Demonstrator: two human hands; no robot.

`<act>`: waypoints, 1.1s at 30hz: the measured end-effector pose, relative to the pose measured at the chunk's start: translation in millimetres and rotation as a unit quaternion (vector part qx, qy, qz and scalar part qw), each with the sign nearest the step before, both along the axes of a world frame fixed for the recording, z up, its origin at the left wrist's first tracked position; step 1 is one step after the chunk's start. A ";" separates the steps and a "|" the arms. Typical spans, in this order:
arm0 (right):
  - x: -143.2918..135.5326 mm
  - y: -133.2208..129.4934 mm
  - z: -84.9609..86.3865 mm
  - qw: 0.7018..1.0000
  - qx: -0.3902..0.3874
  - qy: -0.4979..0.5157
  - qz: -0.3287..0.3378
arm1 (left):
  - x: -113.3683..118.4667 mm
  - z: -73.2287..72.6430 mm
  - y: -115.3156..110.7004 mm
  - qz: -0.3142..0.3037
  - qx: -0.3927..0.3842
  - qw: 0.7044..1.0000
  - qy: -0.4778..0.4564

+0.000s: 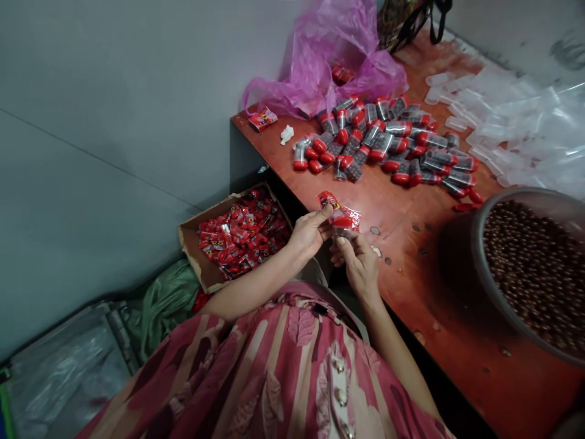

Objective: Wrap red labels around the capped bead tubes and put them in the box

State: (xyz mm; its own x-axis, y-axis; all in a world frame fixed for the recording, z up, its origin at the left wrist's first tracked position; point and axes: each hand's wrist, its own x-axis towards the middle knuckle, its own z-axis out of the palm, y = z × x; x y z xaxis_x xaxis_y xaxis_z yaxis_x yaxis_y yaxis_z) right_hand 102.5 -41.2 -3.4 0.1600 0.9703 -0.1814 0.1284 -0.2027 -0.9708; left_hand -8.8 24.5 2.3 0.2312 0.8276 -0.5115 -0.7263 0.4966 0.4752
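Red-capped tube [342, 224] between both hands [362, 262], red wrapper [327, 199] — seemingly — against it

Single head-worn view, facing forward and down, above the wearer's patterned top [274, 353], near fingers [361, 244] and table [398, 241]

Glossy plastic wrapper [328, 199], smooth plastic capsule [342, 223], matt cardboard box [195, 253]

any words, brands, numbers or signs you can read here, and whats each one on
No text is legible.
Red wrapper at the left hand: printed, too small and blurred to read.
Red packet near the table edge: printed, too blurred to read.
Packets in the box: marks too small to read.
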 end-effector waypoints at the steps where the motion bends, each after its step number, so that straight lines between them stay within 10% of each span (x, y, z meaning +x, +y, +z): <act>1: 1.6 -0.7 0.0 1.000 0.007 0.004 0.008 | 1.0 0.7 -0.7 -0.011 0.010 1.000 0.010; 11: 9.5 -4.2 -11.7 0.984 0.096 -0.144 -0.042 | 7.3 -3.8 -0.4 -0.114 0.137 0.978 0.103; 17: 11.6 0.7 -10.7 0.993 0.022 0.114 0.018 | 1.1 -1.8 2.3 -0.189 0.186 0.957 0.114; 23: 8.4 6.4 -8.9 0.996 0.061 0.031 -0.065 | 4.3 -2.4 -4.3 -0.175 0.189 0.949 0.180; 33: 6.7 7.4 -9.0 0.981 0.054 0.186 -0.029 | -2.0 -3.7 -12.6 -0.145 0.122 0.979 0.078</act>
State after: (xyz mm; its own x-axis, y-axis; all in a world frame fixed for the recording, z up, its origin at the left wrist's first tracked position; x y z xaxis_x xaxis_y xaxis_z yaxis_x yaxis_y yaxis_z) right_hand 109.2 -33.9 -12.5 0.1586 0.9781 -0.1349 -0.2467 -0.0931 -0.9646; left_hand -10.8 12.0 -1.4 0.4099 0.8401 -0.3552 -0.4800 0.5299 0.6992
